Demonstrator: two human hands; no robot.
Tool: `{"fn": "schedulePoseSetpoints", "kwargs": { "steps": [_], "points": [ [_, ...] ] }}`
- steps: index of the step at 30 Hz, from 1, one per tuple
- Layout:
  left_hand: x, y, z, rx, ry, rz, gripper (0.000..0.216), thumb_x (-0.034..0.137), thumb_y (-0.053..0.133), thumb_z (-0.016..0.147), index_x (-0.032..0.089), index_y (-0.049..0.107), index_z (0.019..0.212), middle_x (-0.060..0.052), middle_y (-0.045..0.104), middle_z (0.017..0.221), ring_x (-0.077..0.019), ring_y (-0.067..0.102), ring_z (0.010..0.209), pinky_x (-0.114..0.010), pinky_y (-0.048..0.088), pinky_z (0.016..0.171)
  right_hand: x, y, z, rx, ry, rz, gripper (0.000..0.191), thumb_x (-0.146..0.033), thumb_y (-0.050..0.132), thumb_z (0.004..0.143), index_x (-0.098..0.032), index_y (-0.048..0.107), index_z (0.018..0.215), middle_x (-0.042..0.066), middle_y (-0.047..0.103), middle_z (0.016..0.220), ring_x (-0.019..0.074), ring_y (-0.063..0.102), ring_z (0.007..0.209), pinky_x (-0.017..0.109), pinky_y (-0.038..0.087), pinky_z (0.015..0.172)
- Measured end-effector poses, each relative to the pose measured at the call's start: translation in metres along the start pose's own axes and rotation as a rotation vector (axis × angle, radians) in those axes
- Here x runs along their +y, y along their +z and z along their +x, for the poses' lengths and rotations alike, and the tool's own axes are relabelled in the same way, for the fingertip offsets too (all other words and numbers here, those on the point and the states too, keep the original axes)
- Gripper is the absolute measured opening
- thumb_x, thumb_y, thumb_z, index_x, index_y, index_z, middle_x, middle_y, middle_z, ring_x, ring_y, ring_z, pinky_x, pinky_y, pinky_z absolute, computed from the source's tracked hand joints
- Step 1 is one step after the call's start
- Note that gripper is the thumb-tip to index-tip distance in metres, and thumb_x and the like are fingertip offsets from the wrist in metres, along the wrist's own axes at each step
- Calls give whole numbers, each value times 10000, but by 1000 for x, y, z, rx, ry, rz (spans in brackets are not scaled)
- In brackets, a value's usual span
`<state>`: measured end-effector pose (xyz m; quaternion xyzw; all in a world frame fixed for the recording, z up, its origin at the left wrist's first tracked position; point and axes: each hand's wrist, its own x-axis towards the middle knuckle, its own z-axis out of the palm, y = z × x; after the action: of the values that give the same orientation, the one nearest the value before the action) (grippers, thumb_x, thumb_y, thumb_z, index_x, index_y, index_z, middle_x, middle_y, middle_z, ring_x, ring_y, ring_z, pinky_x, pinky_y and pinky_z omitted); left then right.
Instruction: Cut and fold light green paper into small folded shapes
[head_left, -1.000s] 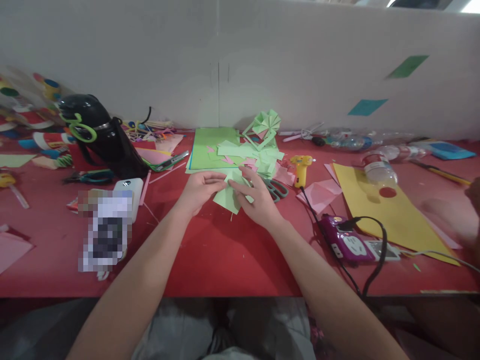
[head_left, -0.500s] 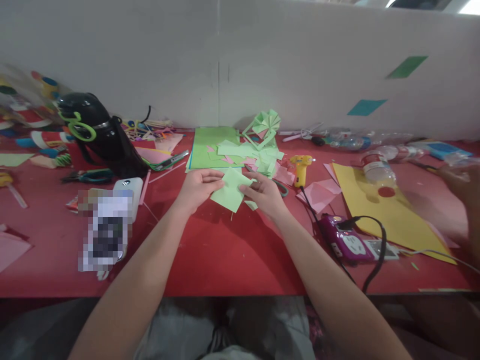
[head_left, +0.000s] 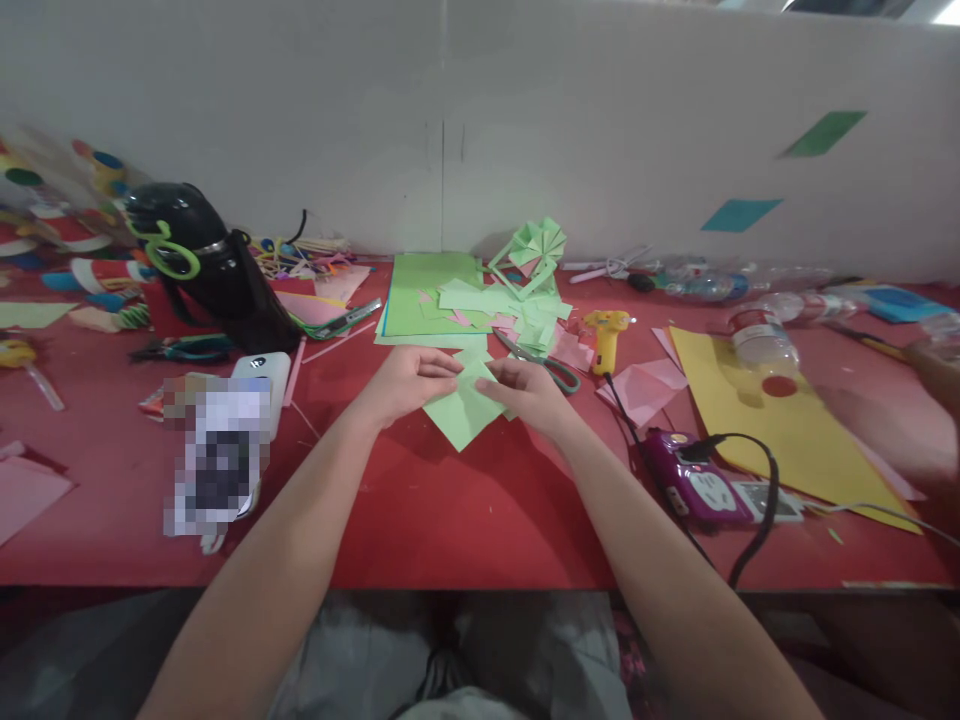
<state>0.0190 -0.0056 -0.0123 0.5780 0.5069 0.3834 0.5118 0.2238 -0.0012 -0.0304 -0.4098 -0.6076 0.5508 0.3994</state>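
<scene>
A small light green paper square (head_left: 463,408) is held over the red table (head_left: 420,520), turned like a diamond. My left hand (head_left: 405,383) pinches its upper left edge with closed fingers. My right hand (head_left: 529,395) grips its right edge, fingers curled. Just behind them lie a stack of green sheets (head_left: 427,300), loose green paper pieces (head_left: 525,315) and a folded green paper fan shape (head_left: 536,245). Scissors (head_left: 547,365) lie right behind my right hand.
A yellow glue gun (head_left: 606,335), pink paper (head_left: 645,385), a purple power strip with black cable (head_left: 694,485), a yellow sheet (head_left: 772,420) and plastic bottles (head_left: 757,340) are on the right. A black helmet (head_left: 199,260), pliers and a blurred packet (head_left: 221,455) are left. Another person's hand (head_left: 934,365) shows at the far right.
Both hands lifted the green square off the pile and drew it slightly toward me, turning it to a diamond. The other person's hand at the far right shifted.
</scene>
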Motion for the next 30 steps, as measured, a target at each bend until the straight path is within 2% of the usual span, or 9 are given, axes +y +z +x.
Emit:
{"fn": "schedulePoseSetpoints", "kwargs": {
  "steps": [3,6,12,17,21,23,27,30],
  "points": [
    [1,1,-2,-98,-41,18,295,278,813,690,179,748,960,-100,773,903,-235,720,887,-354,542,788,0,1,-2,6,21,-76,348,-479,768,746,-180,602,679,-53,466,588,78,382,539,247,279,512],
    [1,1,-2,-125,-68,22,324,262,814,681,182,738,986,-94,770,887,-221,710,833,-340,527,746,0,2,-2,34,10,-121,415,-551,711,780,-181,585,642,-62,353,560,80,281,531,266,198,509],
    [2,1,-3,-129,-81,34,331,242,797,690,171,732,1007,-78,759,849,-198,696,800,-311,505,720,1,2,-1,89,-2,-140,397,-560,719,761,-163,703,750,-31,464,608,93,333,569,271,256,538],
    [4,3,-4,-117,-85,23,312,231,788,695,163,733,995,-69,754,837,-186,689,805,-300,494,734,2,-1,-1,140,-37,-152,377,-524,740,743,-150,702,711,-23,480,599,93,347,569,275,265,539],
    [4,1,-3,-70,-71,19,281,243,787,699,168,739,965,-65,753,840,-179,685,797,-296,490,728,1,-1,-2,119,10,-133,382,-542,719,766,-161,738,791,-32,456,584,90,335,543,274,240,520],
    [3,0,-3,-56,-67,11,279,246,791,693,170,742,956,-67,754,848,-180,685,791,-301,493,725,1,-1,-2,127,25,-122,369,-535,702,779,-167,731,782,-37,441,569,88,332,526,273,234,509],
    [3,0,-3,-81,-71,6,295,239,795,680,167,745,962,-75,756,851,-190,688,795,-308,496,722,1,2,-1,197,-45,-118,271,-437,698,771,-173,689,707,-24,489,602,92,362,550,267,263,518],
    [2,0,-3,-85,-73,8,302,238,794,679,166,746,969,-70,753,833,-188,686,791,-303,491,717,0,5,-1,185,-36,-77,273,-450,686,775,-180,676,738,-18,519,635,96,382,566,265,283,528]
  ]
}}
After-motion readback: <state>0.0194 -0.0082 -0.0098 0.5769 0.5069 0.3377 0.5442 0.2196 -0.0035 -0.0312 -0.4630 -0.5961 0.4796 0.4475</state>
